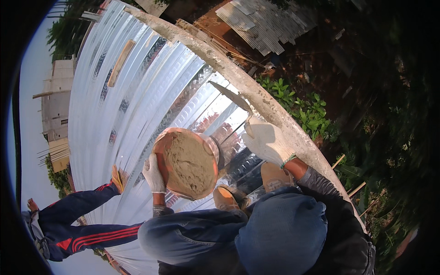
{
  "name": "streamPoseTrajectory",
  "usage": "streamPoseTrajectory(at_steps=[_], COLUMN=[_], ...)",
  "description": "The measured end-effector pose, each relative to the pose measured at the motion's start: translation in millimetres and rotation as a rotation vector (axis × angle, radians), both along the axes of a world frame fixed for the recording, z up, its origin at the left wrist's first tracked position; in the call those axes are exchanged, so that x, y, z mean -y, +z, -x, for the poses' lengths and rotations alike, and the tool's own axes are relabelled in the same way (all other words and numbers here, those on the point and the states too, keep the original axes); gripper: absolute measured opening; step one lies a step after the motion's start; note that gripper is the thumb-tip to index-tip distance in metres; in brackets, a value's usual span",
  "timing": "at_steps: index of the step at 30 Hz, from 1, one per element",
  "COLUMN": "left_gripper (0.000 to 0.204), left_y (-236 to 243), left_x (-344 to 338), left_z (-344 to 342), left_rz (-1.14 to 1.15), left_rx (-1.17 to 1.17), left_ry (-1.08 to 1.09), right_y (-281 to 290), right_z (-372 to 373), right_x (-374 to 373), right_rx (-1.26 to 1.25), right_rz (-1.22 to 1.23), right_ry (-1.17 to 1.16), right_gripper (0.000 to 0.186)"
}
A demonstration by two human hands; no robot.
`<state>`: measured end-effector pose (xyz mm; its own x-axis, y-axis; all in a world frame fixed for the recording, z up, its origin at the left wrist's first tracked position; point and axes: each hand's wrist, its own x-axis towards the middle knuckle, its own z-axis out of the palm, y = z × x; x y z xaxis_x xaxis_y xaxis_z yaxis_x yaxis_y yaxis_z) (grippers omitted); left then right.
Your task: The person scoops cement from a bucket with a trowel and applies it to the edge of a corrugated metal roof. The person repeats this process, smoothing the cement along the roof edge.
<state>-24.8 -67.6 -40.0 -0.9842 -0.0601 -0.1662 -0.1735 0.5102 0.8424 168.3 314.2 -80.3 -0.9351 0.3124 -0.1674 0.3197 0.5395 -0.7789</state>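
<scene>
A person crouches on a shining corrugated metal roof [137,82], both hands in white work gloves. The left hand [153,174] is closed on the rim of a round orange pan [160,158], gripping it at its left edge and holding it tilted above the sheeting. The pan is heaped with grey-brown wet mortar [190,165], which fills most of its bowl. The right hand [267,143] is closed around the handle of a flat steel trowel with a pointed blade [229,95]; the blade reaches up and to the left from the glove, its tip lying over the roof just beside a long grey cement ridge [220,59] that curves along the roof's right edge. The gloved right hand rests against that ridge. Two tan work shoes [274,176] stand on the sheeting between the pan and the ridge, below the right hand. The person's blue trousers [192,233] and a dark sleeve [321,192] fill the lower part of the view. At lower left another person's legs, in navy track trousers with red stripes [87,220], stretch across the roof, well apart from the pan. Green leafy plants [302,110] grow on the ground beyond the ridge, and grey roofing sheets [266,23] lie farther off.
</scene>
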Motion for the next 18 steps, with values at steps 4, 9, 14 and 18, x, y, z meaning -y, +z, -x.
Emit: streamPoseTrajectory(at_steps=[4,9,14,18], left_gripper=[0.03,0.029,0.03,0.03], left_y=[-8,-11,-20,-18], left_x=[10,14,23,35], left_z=[2,2,9,2], left_rz=[-0.1,-0.144,-0.059,-0.112], left_rx=[0.03,0.005,-0.034,0.056], left_ry=[0.007,0.007,-0.024,0.028], right_y=[2,4,19,14], right_z=[-27,-37,-29,-12], right_x=[17,31,23,38], right_rx=[-0.032,-0.029,0.146,0.259], right_rz=[0.022,-0.028,0.197,0.205], right_ry=[0.013,0.099,0.024,-0.056], right_gripper=[0.03,0.034,0.04,0.044])
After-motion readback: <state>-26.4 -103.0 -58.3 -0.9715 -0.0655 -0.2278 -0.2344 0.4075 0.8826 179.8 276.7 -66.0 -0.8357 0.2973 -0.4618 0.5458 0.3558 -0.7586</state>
